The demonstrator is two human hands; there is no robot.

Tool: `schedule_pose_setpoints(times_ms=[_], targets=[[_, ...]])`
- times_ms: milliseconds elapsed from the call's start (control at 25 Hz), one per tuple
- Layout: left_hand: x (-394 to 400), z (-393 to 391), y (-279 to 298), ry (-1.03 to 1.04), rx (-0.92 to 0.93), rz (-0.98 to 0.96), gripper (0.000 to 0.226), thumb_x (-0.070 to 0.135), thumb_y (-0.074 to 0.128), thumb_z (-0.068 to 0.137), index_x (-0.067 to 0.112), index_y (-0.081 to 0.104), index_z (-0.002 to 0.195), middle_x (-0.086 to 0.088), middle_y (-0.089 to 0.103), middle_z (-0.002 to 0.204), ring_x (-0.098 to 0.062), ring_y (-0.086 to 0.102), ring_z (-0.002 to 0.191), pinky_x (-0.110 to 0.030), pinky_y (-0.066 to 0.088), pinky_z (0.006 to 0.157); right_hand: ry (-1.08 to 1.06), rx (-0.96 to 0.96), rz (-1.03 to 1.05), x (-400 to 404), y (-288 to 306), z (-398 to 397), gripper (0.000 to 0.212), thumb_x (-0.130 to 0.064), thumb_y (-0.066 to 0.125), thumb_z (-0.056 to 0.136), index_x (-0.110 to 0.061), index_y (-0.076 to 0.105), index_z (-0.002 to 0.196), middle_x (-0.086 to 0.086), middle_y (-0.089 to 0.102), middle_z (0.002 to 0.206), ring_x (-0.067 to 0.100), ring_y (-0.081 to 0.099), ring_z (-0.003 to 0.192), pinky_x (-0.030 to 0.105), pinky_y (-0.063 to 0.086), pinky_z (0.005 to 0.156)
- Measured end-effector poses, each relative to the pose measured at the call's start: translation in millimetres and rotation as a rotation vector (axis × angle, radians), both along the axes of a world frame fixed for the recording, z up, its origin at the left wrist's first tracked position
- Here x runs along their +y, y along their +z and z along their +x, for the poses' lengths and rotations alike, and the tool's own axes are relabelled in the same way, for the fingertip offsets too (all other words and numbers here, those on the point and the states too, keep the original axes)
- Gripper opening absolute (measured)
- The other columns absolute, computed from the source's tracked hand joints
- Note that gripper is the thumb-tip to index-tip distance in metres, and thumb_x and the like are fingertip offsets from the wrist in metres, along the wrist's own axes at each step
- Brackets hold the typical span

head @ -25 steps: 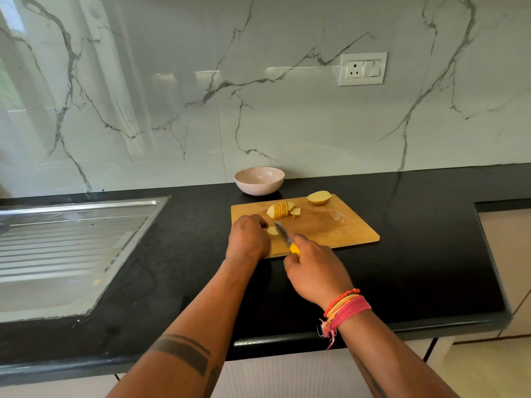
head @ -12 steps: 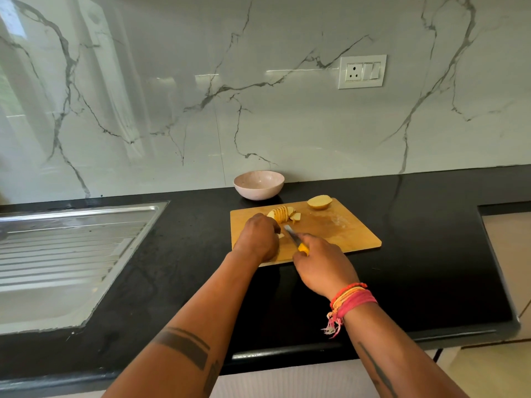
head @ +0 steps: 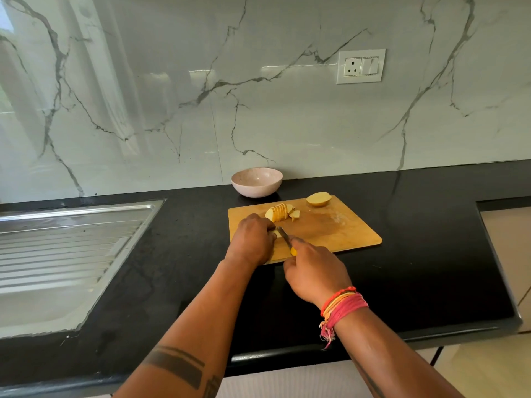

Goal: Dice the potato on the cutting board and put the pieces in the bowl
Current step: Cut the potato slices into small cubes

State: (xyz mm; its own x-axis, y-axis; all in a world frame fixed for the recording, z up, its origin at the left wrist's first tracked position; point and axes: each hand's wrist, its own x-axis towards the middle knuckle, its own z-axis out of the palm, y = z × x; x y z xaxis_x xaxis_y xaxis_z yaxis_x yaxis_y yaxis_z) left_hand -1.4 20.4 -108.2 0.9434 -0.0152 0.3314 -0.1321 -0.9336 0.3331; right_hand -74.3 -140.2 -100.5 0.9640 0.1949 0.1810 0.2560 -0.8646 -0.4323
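Here the wooden cutting board (head: 330, 228) lies on the black desk, nearer the back edge than the front, with the pale bowl (head: 256, 181) just behind its back-left corner, close to the marble wall. At the board's back-right corner sits an uncut potato half (head: 318, 199), flat side down. Towards the back left of the board stands a fanned row of potato slices (head: 278, 212) with a couple of loose pieces (head: 295, 214) touching its right end. The left hand (head: 250, 239), fingers curled, holds down a small pale potato piece (head: 277, 233) near the board's front-left area; most of that piece is hidden under the fingers. The right hand (head: 314, 272) is clenched round the yellow handle of a knife (head: 284, 237), its blade angled up-left against the held piece. A steel sink drainer (head: 63, 254) fills the desk's left end.
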Motion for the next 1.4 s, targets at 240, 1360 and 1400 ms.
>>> schedule_pose_setpoints(times_ms=[240,1360,1400], targets=[[1,5,-5,0.036,-0.011,-0.012,0.026,0.026,0.064,0.099,0.024,0.072,0.124,-0.003,0.064,0.118,-0.019,0.06,0.105,-0.03,0.051,0.092,0.052,-0.02,-0.017,8,0,1,0.06,-0.031,0.05,0.103,-0.028,0.031,0.16,-0.006,0.061,0.079,0.009,0.06,0.069,0.027,0.046,0.054],[3,-2,-8,0.118,-0.018,-0.143,0.021,0.021,0.063,0.099,0.025,0.077,0.114,0.002,0.071,0.113,-0.013,0.065,0.097,-0.027,0.056,0.085,0.099,-0.012,-0.023,17,2,2,0.057,-0.029,0.051,0.099,-0.025,0.038,0.155,-0.002,0.063,0.088,0.018,0.063,0.077,0.033,0.051,0.062],[3,-2,-7,0.121,-0.021,-0.149,0.021,0.019,0.063,0.098,0.024,0.078,0.112,0.002,0.072,0.112,-0.013,0.066,0.096,-0.026,0.056,0.083,0.107,-0.005,-0.029,19,3,6,0.054,-0.028,0.052,0.099,-0.024,0.041,0.151,-0.001,0.063,0.091,0.02,0.062,0.079,0.034,0.051,0.065]])
